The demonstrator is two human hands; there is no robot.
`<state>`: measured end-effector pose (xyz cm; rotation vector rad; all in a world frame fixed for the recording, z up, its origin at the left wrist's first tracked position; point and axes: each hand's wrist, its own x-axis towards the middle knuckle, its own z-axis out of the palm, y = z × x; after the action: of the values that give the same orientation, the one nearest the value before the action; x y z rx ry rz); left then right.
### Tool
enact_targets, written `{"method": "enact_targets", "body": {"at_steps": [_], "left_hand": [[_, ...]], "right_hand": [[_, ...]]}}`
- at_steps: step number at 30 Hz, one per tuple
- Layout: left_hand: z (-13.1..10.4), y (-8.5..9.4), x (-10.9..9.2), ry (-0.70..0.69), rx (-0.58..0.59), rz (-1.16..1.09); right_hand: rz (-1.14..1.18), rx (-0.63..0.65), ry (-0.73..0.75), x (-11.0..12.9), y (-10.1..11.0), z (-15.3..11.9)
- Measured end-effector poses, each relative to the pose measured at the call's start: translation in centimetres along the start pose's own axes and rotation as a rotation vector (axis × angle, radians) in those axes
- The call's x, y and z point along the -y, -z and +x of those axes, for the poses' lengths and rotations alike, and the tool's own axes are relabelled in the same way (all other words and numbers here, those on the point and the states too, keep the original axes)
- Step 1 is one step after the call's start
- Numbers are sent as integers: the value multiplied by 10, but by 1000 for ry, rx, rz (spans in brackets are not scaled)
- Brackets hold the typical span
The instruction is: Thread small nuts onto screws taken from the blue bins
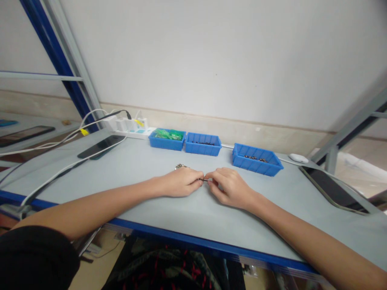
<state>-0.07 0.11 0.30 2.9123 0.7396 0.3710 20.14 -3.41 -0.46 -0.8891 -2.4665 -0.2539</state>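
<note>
While left hand (185,181) and right hand (231,186) are pinching a dark rod (203,179), it is seeming light; probably stiff. Ends are offering grip.

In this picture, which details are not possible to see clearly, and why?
All in the head view:
Thin dark rod-shaped piece: its ends are covered by the bare left hand and right hand.
Small shiny metallic pieces: partly hidden behind the left hand, too small to count.
Small dark pieces in the middle blue plastic tray: too small to identify.
Right forearm: cut off by picture edge.
</note>
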Motion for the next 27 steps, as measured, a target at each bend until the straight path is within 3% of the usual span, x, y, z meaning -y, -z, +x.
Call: {"method": "enact_targets", "body": {"at_steps": [15, 27], "left_hand": [[0, 0, -1, -5, -7, -25], [0, 1, -3, 16, -18, 22]], "right_hand": [[-27, 27, -22, -2, 1, 0], [-65, -57, -27, -4, -1, 1]]}}
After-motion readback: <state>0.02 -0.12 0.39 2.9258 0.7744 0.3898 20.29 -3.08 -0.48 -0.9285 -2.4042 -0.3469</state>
